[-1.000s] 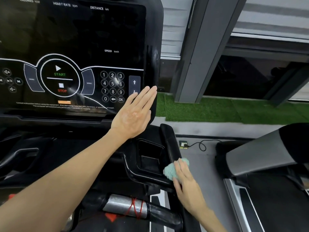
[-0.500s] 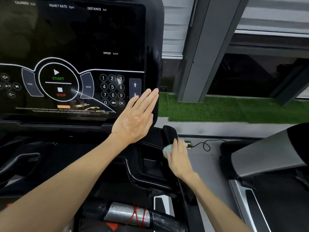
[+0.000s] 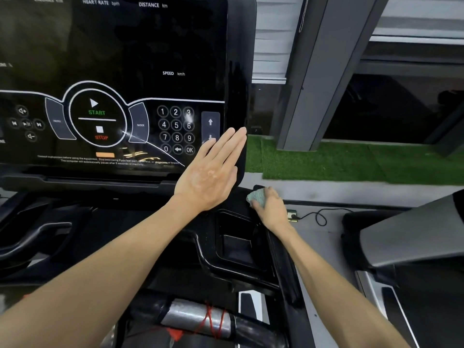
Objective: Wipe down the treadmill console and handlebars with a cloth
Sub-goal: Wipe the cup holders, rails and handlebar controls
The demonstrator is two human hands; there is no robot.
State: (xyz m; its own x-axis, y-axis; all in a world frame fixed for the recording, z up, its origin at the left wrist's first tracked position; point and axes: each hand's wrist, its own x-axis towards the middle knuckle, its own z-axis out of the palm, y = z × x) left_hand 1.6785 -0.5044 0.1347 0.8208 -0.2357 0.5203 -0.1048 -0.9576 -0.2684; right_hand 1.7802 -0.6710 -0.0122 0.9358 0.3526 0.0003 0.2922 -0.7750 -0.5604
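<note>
Right handlebar (image 3: pixel 281 257): black, long axis running from the person's body away toward the console (image 3: pixel 113 71); the right hand (image 3: pixel 272 208) lies at its far end, fingers curled shut over the bunched teal cloth (image 3: pixel 257 197), pressing it onto the bar's tip just right of the console's lower corner. Left hand (image 3: pixel 211 172): open, flat, fingers together, holding nothing, laid against the console's lower right edge beside the keypad (image 3: pixel 176 130). Judged: the right hand alone is placed for the next stroke, with the bar's whole length lying back toward the person.
</note>
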